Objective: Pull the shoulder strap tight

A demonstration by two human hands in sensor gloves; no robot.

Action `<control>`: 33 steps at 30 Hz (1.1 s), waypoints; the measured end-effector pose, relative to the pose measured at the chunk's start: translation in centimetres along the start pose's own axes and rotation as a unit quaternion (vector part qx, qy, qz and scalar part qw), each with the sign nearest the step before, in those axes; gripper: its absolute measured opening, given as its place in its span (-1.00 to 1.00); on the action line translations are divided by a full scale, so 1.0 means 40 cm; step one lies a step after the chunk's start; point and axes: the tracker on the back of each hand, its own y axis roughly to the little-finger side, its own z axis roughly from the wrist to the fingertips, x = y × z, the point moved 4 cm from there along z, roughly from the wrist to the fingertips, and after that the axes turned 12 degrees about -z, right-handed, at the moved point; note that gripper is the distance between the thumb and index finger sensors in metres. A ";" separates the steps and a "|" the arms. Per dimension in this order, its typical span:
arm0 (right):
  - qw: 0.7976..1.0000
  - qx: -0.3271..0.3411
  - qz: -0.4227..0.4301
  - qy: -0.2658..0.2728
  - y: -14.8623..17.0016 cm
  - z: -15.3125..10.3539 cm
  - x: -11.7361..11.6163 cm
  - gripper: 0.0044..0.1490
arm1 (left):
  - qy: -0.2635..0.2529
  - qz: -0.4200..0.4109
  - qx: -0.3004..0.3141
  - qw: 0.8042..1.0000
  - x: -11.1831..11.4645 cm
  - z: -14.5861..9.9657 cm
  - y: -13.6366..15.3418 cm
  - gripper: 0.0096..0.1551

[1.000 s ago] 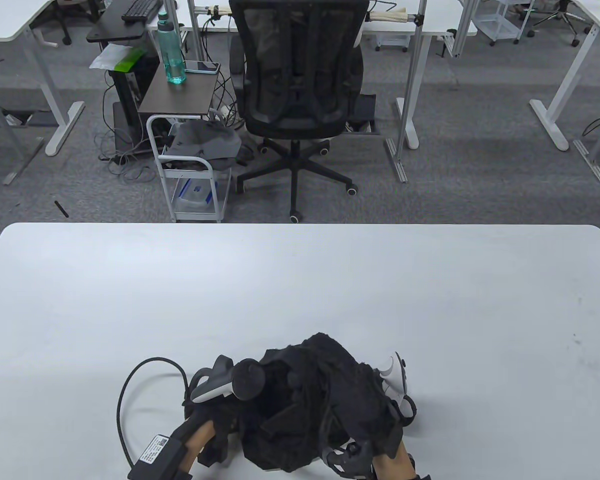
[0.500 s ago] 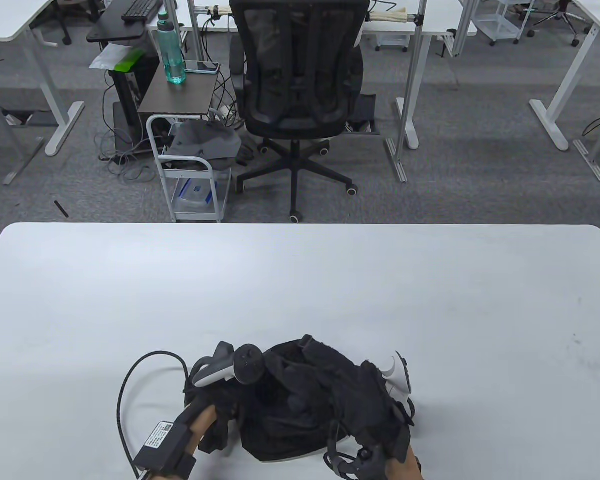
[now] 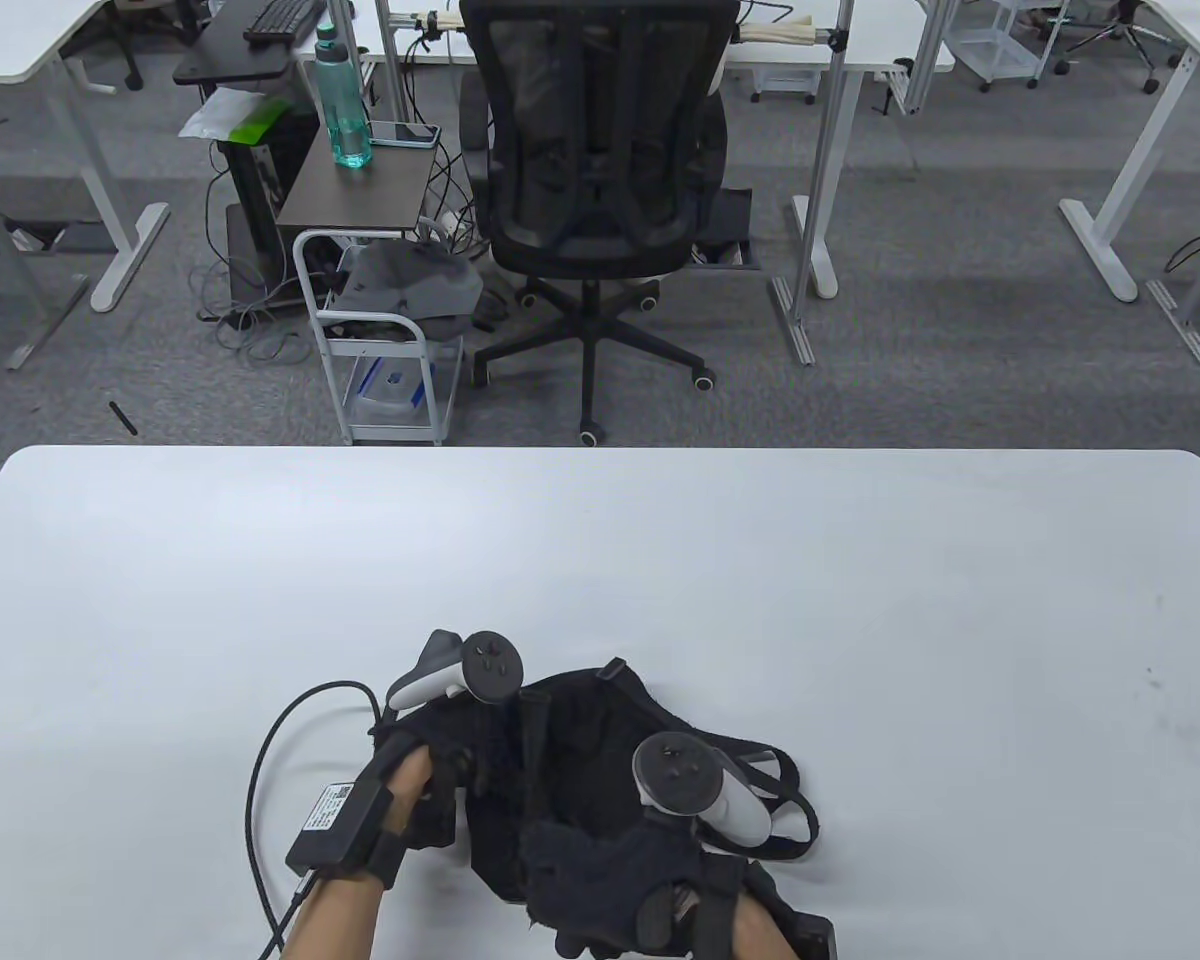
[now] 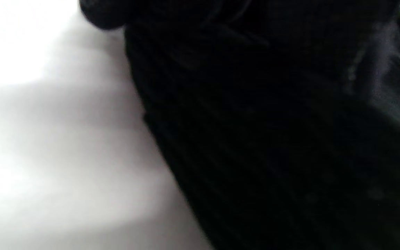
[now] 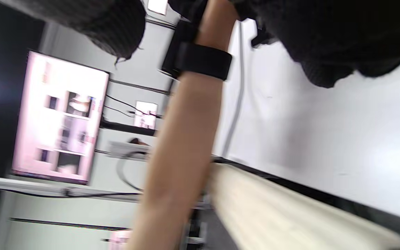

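Observation:
A black fabric bag (image 3: pixel 580 770) lies crumpled at the near middle of the white table (image 3: pixel 600 560). A thin shoulder strap (image 3: pixel 798 805) loops out on its right side. My left hand (image 3: pixel 430 790) grips the bag's left edge, its tracker above it. My right hand (image 3: pixel 675 905) is at the bag's near edge with bunched fabric held over it, and its fingers are hidden. The left wrist view is filled with the bag's dark cloth (image 4: pixel 273 139). The right wrist view shows cloth (image 5: pixel 325 41) at the top and my left forearm (image 5: pixel 182 139).
A black cable (image 3: pixel 260 780) curls from my left wrist across the table to the left. Beyond the far edge stand an office chair (image 3: pixel 600 150) and a small white cart (image 3: pixel 380 350). The table's near edge shows in the right wrist view (image 5: pixel 290 208).
My right hand has come off the top of the bag and drawn back toward me, turning over. The bag has flattened and the strap loop now shows at the right. My left hand moved slightly forward.

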 end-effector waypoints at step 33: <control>0.826 -0.216 -0.328 0.405 0.165 -0.382 0.367 0.01 | -0.306 0.098 0.051 0.946 -0.101 -0.290 0.043 -0.08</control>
